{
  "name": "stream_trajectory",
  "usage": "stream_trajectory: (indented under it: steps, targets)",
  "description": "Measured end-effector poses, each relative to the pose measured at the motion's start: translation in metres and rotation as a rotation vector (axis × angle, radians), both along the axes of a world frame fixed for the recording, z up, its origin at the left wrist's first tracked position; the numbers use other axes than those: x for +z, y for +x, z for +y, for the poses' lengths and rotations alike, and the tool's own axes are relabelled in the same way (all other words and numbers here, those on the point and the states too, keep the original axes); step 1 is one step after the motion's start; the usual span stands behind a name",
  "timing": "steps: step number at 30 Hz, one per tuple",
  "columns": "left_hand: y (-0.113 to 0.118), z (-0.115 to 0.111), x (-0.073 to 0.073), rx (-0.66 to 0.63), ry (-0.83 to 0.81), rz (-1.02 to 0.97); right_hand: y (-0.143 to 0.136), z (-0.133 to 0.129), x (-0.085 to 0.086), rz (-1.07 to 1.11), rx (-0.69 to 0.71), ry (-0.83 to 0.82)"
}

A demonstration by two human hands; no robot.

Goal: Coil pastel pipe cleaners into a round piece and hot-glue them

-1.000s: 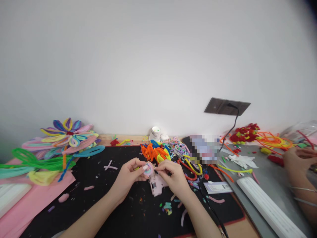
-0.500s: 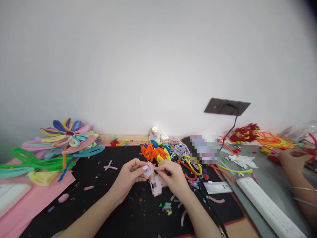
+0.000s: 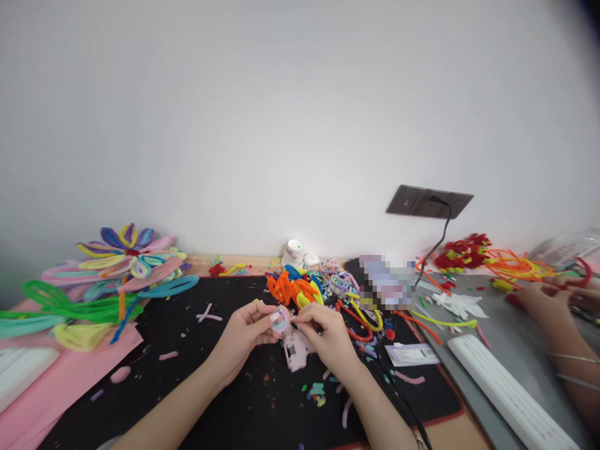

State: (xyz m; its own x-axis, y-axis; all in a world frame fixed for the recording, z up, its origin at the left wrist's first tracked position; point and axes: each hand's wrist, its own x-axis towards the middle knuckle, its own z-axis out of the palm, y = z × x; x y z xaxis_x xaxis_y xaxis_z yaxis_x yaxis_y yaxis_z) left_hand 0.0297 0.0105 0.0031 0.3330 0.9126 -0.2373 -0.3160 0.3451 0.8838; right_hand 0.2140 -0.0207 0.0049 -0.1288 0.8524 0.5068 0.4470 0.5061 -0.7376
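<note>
Over the black mat, my left hand pinches a small round pink-and-purple piece with a bluish middle between thumb and fingers. My right hand is closed close beside it, thumb against fingertips; whatever is in that pinch is too small to make out. Under and between my hands lies a pale pink plastic device, partly covered by the right hand. Bent orange pipe cleaners lie just beyond my fingers.
Pipe-cleaner flowers and green loops rest at left on pink paper. Coloured offcuts pile up behind. A black cable crosses the mat at right, near a white power strip. Farther right, another person's hands handle a red strand.
My hands have hardly moved; the round piece has at most turned slightly. At right, the other person's hands have shifted a little left, with the red strand now curved upward.
</note>
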Motion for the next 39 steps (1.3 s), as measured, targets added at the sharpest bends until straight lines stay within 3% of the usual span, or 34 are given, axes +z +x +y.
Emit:
stream_trajectory:
  steps: [20,27,39]
  targets:
    - [0.0,0.002,-0.003,-0.025,0.022,0.026,-0.001,-0.001,0.003,0.012,-0.033,-0.07]
    - [-0.002,0.001,-0.003,-0.048,0.067,0.076,0.002,-0.003,0.008,-0.053,0.063,-0.109]
    - [-0.002,0.004,-0.007,-0.037,0.117,0.089,0.002,-0.003,0.01,-0.049,0.079,-0.095]
